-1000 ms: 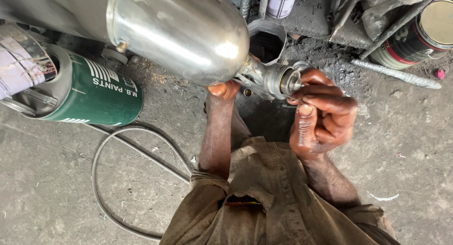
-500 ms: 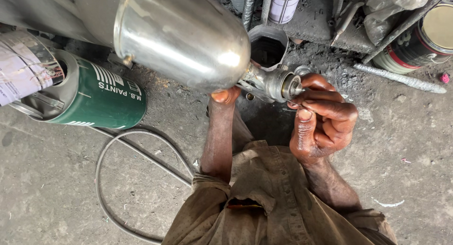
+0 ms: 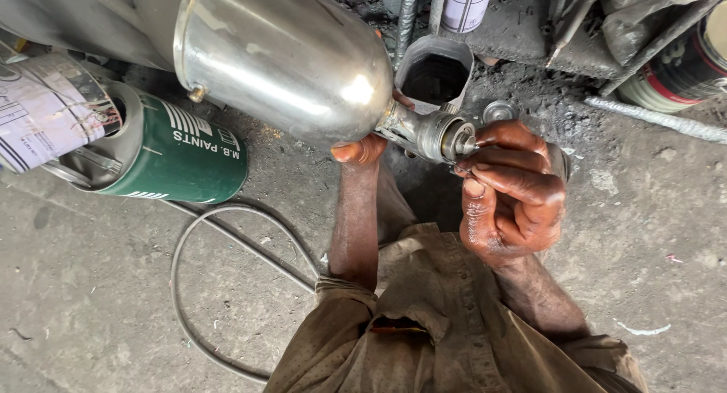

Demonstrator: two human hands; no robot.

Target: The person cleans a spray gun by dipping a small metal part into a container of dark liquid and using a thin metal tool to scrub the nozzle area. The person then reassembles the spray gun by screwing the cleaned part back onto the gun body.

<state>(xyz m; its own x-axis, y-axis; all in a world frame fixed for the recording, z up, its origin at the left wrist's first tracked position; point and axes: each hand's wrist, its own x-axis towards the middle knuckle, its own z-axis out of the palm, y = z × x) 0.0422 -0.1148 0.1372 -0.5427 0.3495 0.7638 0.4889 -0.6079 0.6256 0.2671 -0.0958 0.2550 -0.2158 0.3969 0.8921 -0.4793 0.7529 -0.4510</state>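
Note:
A shiny metal cup [image 3: 280, 56] of a spray gun fills the upper middle, narrowing to a metal nozzle fitting [image 3: 435, 134] at its right end. My left hand [image 3: 360, 151] reaches up under the cup and supports it; only the thumb and wrist show, the fingers are hidden behind the cup. My right hand [image 3: 511, 188] is curled at the nozzle tip, its fingertips pinching a small thin part against the fitting. Both forearms come out of brown sleeves at the bottom.
A green paint can [image 3: 163, 154] lies on its side at the left, with a paper-wrapped can [image 3: 45, 120] beside it. A thin hose [image 3: 227, 287] loops across the concrete floor. An open square tin [image 3: 433, 71], a round tin [image 3: 685, 67] and a threaded rod [image 3: 655, 116] lie behind.
The cup and both hands have shifted slightly, staying together. The right fingers stay at the nozzle tip; nothing was let go.

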